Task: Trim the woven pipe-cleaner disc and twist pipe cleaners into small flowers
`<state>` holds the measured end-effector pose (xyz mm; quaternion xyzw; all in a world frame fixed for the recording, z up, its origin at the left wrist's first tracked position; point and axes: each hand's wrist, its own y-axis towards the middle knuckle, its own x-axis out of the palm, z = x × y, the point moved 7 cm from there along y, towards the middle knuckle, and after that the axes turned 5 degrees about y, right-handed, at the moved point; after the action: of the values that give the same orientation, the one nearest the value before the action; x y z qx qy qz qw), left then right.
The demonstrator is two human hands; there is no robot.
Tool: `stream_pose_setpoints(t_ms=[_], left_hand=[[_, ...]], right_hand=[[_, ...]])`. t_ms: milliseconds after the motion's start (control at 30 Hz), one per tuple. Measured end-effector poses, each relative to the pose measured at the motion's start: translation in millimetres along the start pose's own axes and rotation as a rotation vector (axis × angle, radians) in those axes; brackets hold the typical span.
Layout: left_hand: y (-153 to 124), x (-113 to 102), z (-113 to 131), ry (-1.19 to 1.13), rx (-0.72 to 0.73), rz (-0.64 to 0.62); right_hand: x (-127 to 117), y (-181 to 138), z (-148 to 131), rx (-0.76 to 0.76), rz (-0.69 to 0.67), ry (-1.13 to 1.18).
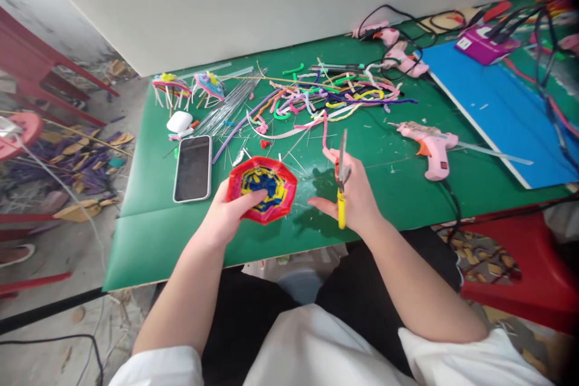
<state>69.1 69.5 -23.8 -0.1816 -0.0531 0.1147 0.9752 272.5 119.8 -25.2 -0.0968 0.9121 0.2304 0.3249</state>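
Note:
My left hand [230, 208] pinches an eight-sided woven piece [278, 196], its thumb lying over the middle. Dark blue fills the centre, ringed by yellow, pink and a red rim. In my right hand [359, 199] rests a pair of scissors [342, 184] with a yellow handle, blades pointing up and away. The thumb of that hand is stretched apart toward the woven piece. Its fingertips meet the near end of a pink pipe cleaner [324, 129]; I cannot tell whether they grip it. Beyond lies a tangled heap of coloured pipe cleaners [316, 93].
On the green table [154, 226] are a phone [193, 169], a white case [180, 122], thin metal wires [233, 102] and two small fringed umbrella-like pieces [172, 89]. A pink glue gun [429, 145] lies right, beside a blue board [493, 108] and purple power block [486, 45] with cables.

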Motion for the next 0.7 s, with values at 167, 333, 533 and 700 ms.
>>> stream_pose_setpoints(t_ms=[167,333,533,700], left_hand=[[-5.6,0.9,7.4,0.012,0.028,-0.001],[-6.0,1.8,10.0,-0.011,-0.012,-0.025],[-4.9,-2.2,13.9,-0.009,0.004,-0.014],[-3.8,-0.3,14.3,0.059,0.006,-0.074]], right_hand=[[1.2,-0.1,-3.5,-0.030,0.005,-0.080],[2.7,-1.4,-3.5,-0.048,-0.004,-0.098],[3.4,-2.0,-3.2,-0.046,-0.007,-0.139],[6.7,-3.0,-4.8,-0.068,-0.029,-0.179]])
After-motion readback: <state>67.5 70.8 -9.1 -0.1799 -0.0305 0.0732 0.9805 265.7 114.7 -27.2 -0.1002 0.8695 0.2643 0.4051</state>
